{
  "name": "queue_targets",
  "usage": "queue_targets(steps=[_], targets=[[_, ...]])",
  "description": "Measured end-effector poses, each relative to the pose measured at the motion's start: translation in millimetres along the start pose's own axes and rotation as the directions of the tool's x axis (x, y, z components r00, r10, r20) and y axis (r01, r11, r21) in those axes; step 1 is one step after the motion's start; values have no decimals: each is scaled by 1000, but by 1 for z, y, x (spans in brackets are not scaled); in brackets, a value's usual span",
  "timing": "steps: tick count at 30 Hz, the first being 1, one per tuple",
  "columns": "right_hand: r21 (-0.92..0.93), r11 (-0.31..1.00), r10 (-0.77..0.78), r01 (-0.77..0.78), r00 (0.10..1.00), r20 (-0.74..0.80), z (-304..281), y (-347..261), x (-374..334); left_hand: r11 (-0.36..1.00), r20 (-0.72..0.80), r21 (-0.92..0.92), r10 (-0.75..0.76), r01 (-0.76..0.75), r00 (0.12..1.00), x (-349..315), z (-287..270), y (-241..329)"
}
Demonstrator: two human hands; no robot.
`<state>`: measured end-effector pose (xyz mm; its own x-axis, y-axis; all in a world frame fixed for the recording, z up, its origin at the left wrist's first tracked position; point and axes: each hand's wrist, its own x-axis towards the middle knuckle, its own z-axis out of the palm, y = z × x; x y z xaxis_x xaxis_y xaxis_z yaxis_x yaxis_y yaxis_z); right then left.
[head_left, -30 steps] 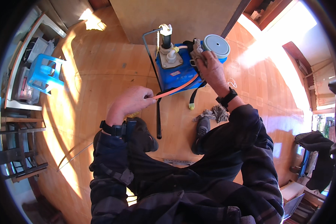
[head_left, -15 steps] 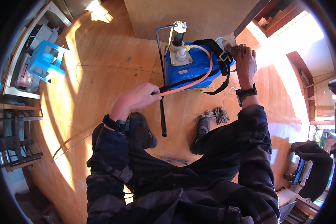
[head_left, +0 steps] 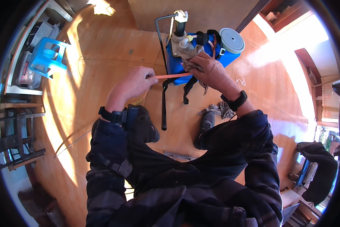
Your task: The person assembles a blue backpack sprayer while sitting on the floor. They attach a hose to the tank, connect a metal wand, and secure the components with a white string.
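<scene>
A blue backpack sprayer tank (head_left: pixel 226 58) stands on the floor ahead of me, with a round grey lid (head_left: pixel 232 39) at its right end. From a white elbow fitting beside the dark pump column (head_left: pixel 180 28) an orange hose (head_left: pixel 168 76) comes off. My left hand (head_left: pixel 136 81) is closed on the hose, pulling it out to the left of the tank. A dirty grey-brown rag (head_left: pixel 190 58) is bunched in my right hand (head_left: pixel 211 72) over the hose, at the tank's front. The rag hides part of the hose and tank top. Black straps (head_left: pixel 188 90) hang down the front.
The black pump lever (head_left: pixel 164 113) reaches down between my feet. Another crumpled rag (head_left: pixel 223 109) lies by my right shoe (head_left: pixel 206 123). A blue plastic stool (head_left: pixel 49 56) stands at the left near a shelf. A wooden panel (head_left: pixel 192 13) rises behind the tank.
My right hand brought the rag from the lid at the tank's right end leftward and nearer, onto the hose. My left hand moved slightly left and up, still on the hose, now straighter. The lid came into view.
</scene>
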<state>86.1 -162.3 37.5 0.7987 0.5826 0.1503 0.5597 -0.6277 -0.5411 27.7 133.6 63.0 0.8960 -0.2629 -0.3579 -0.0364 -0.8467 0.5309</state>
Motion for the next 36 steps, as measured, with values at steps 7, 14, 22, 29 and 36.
queue_targets(steps=[7,14,22,29,36], targets=[[105,930,-342,353,933,-111,50,-64,-11,980,-157,-11,196,-201,968,3,16,-2],[-569,814,126,-116,992,-22,30,-3,-5,974,-8,-221,43,-44,999,-10,-1,-1],[-22,882,464,-470,876,-131,-6,61,-12,992,116,-124,28,-13,993,-17,-7,6],[954,111,656,-279,741,140,41,70,-31,985,300,-167,96,-47,949,-15,-2,9],[861,-229,66,-454,875,479,81,-11,-37,979,208,-204,27,16,978,-13,7,-1]])
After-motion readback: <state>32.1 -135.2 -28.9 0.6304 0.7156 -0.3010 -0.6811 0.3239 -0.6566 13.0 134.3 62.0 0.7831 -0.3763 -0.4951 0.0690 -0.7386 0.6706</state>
